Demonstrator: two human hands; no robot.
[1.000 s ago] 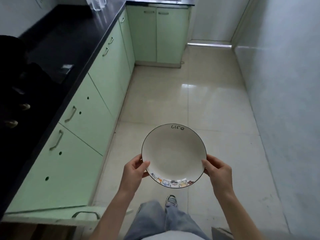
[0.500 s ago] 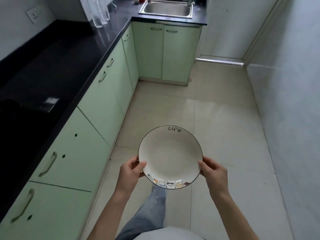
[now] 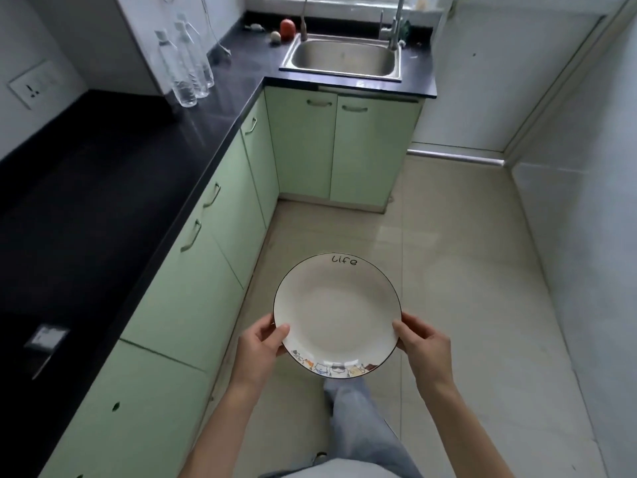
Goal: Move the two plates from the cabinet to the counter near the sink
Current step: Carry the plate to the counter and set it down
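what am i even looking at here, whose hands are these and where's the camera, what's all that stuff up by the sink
There is no machine here. A person wears a wide-angle camera on their head, so you look down past their arms at a kitchen floor.

The left hand and the right hand grip opposite edges of one white plate with the word "Life" on its rim and small cartoon pictures along the near edge. Only one plate is visible.

A black counter runs along the left over pale green cabinets and turns the corner to a steel sink at the far end. On it stand clear bottles, and beside the sink sit a red round object and a small pale one, too small to identify.
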